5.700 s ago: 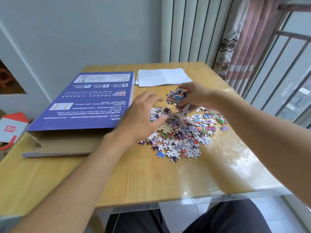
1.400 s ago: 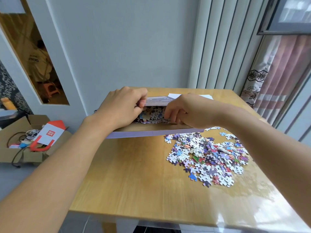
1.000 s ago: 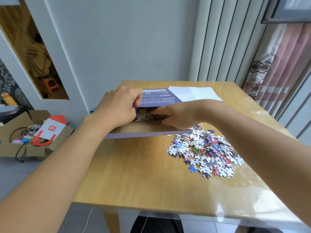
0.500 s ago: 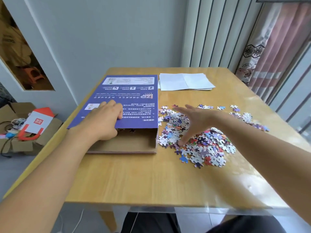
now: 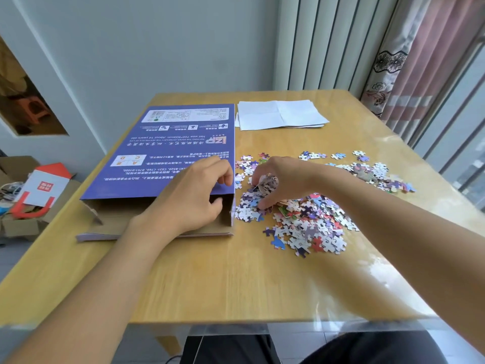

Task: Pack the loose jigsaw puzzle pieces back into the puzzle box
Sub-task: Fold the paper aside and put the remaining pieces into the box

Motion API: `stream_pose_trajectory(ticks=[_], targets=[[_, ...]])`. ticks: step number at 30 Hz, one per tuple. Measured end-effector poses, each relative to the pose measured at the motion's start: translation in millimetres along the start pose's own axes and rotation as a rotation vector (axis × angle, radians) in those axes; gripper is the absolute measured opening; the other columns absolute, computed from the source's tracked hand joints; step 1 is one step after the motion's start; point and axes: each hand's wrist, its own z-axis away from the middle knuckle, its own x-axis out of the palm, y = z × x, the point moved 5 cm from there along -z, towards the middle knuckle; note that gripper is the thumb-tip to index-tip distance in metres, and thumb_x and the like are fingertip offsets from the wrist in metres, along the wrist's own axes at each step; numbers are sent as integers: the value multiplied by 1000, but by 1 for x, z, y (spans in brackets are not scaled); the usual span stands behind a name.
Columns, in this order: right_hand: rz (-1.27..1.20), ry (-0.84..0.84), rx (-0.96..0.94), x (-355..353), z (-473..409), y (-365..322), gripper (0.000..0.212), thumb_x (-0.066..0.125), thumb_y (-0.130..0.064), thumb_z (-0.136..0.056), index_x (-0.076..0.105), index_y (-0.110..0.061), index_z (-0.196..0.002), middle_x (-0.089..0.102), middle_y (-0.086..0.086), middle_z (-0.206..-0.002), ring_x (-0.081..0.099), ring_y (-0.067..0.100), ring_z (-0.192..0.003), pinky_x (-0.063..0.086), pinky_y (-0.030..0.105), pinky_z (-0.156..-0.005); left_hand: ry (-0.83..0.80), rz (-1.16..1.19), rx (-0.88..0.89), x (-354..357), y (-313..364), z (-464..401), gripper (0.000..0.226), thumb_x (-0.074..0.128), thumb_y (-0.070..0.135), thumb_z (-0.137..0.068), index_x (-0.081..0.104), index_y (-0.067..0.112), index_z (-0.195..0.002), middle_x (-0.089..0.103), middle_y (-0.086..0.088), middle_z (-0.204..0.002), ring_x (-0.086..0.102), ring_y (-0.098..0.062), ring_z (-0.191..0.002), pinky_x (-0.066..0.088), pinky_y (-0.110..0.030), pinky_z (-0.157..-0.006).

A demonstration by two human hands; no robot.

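A flat purple puzzle box (image 5: 173, 143) lies on the left half of the wooden table (image 5: 210, 279), its near end open with brown flaps showing. My left hand (image 5: 194, 198) grips the top panel at that open end, fingers over it and thumb inside the opening. A heap of loose puzzle pieces (image 5: 307, 219) lies right of the box. My right hand (image 5: 278, 179) is curled over the heap's left edge and holds a small clump of pieces. More pieces (image 5: 367, 169) are scattered farther right.
Folded white paper sheets (image 5: 278, 114) lie at the table's far side. A cardboard box with a red and white bag (image 5: 39, 190) sits on the floor left of the table. Curtains and vertical blinds stand behind and to the right.
My right hand left the box opening, reached flat onto the heap, and now curls around a clump of pieces. The box has been lowered flat; my left hand stays at its open end.
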Motion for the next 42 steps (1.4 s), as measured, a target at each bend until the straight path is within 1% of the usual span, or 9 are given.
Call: stream_pose_trajectory(ticks=[4, 10, 15, 21, 25, 27, 31, 35, 42], targets=[[56, -145, 14, 10, 8, 3, 119, 77, -83, -43, 24, -58, -147, 33, -11, -157, 33, 20, -143, 35, 52, -113, 53, -8, 33, 3, 1, 4, 37, 65, 2, -73, 47, 30, -88, 48, 15, -88, 46, -4, -84, 48, -34, -72], [96, -25, -59, 2, 13, -8, 53, 77, -46, -83, 56, -42, -131, 56, -6, -120, 55, 21, -109, 50, 42, -91, 64, 14, 34, 5, 1, 3, 35, 64, 0, -75, 49, 30, -87, 50, 15, -87, 46, -8, -83, 48, -34, -72], [169, 65, -102, 1, 19, -11, 33, 67, -30, -92, 58, -35, -123, 56, -6, -101, 58, 22, -92, 53, 38, -74, 68, 16, 40, 2, -1, 5, 34, 65, 0, -74, 52, 27, -89, 51, 15, -89, 48, -10, -85, 49, -38, -74], [112, 197, -83, -14, 19, -4, 31, 66, -18, -92, 63, -22, -123, 63, 5, -104, 56, 25, -89, 50, 35, -69, 76, -58, 13, -10, -8, 7, 35, 70, 6, -74, 55, 27, -98, 54, 17, -98, 49, -12, -94, 49, -39, -79], [-31, 298, -97, -25, 18, 7, 30, 75, -19, -86, 71, -19, -116, 67, -5, -89, 55, 6, -68, 36, 8, -52, 64, -262, -103, -27, -34, 22, 51, 81, 16, -71, 55, 27, -114, 58, 11, -114, 52, -19, -105, 46, -41, -88], [-125, 338, -84, -31, 20, 13, 29, 78, -19, -84, 72, -20, -112, 69, -5, -90, 59, 6, -71, 37, 4, -54, 61, -307, -199, -39, -53, 33, 48, 76, 13, -72, 56, 27, -113, 61, 10, -115, 56, -23, -106, 49, -44, -86], [-251, 401, -79, -42, 21, 20, 27, 79, -15, -82, 74, -19, -108, 73, -3, -95, 70, 16, -85, 58, 30, -72, 95, -381, -246, -56, -67, 42, 29, 73, 10, -76, 67, 27, -99, 70, 10, -101, 64, -29, -93, 47, -38, -71], [-479, 499, -117, -71, 25, 10, 24, 78, -10, -79, 74, -19, -101, 77, 5, -95, 74, 28, -89, 61, 53, -77, 215, -397, -212, -85, -52, 22, 25, 72, 11, -83, 76, 24, -104, 75, 1, -96, 65, -32, -92, 38, -34, -69], [-704, 596, -403, -158, 54, -68, 25, 72, 5, -86, 70, -2, -110, 77, 10, -97, 76, 19, -91, 61, 31, -78, 177, -395, -164, -126, -24, -30, 16, 68, 31, -92, 76, 33, -105, 74, -3, -95, 62, -32, -91, 45, -35, -72]])
